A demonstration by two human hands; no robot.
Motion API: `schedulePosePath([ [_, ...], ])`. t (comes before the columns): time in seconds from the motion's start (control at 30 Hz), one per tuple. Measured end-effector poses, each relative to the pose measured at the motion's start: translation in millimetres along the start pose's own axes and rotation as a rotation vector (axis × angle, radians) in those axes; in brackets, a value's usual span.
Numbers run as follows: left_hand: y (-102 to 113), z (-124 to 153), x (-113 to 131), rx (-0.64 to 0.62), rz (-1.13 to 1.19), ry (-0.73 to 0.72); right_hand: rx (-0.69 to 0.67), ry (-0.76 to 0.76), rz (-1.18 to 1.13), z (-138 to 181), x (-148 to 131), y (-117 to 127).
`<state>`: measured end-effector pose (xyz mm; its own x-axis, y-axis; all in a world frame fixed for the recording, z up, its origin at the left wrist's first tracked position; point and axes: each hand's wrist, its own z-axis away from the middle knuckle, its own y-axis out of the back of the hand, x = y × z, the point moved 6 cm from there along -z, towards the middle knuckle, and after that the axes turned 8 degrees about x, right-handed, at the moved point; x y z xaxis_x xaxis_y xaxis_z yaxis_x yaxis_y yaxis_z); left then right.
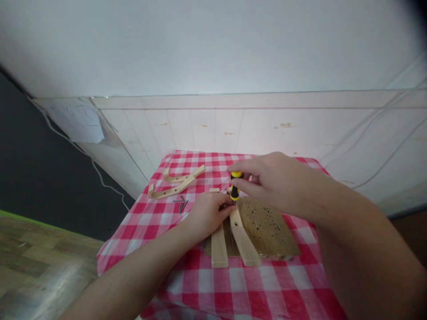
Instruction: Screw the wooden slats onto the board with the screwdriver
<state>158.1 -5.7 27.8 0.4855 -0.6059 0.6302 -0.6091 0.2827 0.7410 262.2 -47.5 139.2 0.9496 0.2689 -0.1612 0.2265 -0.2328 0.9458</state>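
Note:
My right hand [263, 178] is closed round a short yellow-and-black screwdriver [235, 189], which stands upright with its tip down. Beneath that tip lies a pale wooden piece [245, 244] with a dark hole in it. The fingertips of my left hand [210, 211] are pinched together close to the tip; what they hold is too small to make out. A second pale wooden piece [219, 251] runs under my left hand. Both pieces rest on a worn brown board [270, 231] pitted with holes.
Two hooked wooden pieces [173, 191] lie at the back left of the checkered tablecloth [200, 284]. Several screws [182, 204] are beside them. A white panelled wall [260, 129] rises behind the table, and a cable [96, 169] hangs at the left.

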Motion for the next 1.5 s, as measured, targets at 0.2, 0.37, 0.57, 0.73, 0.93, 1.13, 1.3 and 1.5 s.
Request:
schedulePosePath([
  [0.2, 0, 1, 1, -0.013, -0.011, -0.025, 0.064, -0.106, 0.294, -2, 3, 2],
  [0.37, -1, 1, -1, -0.030, -0.019, -0.029, 0.086, -0.084, 0.152, -8, 7, -5],
  [0.57, -1, 2, -2, -0.043, -0.011, -0.033, -0.057, -0.001, 0.104, 4, 6, -2],
  [0.73, 0, 2, -1, -0.050, -0.006, -0.018, -0.019, -0.164, 0.354, -1, 10, -3],
  [0.93, 0, 1, -1, -0.035, 0.017, -0.039, 0.005, 0.010, 0.111, -2, 2, -7],
  [1.13, 0, 2, 0, -0.037, 0.014, -0.048, -0.078, 0.006, 0.187, 9, 5, -5],
  [1.3, 2, 2, 2, 0.004, 0.018, -0.068, 0.000, -0.170, 0.338, -3, 15, -6],
  [1.5, 1, 2, 3, -0.020, 0.017, -0.042, -0.017, -0.034, 0.033, 0, 8, -5],
])
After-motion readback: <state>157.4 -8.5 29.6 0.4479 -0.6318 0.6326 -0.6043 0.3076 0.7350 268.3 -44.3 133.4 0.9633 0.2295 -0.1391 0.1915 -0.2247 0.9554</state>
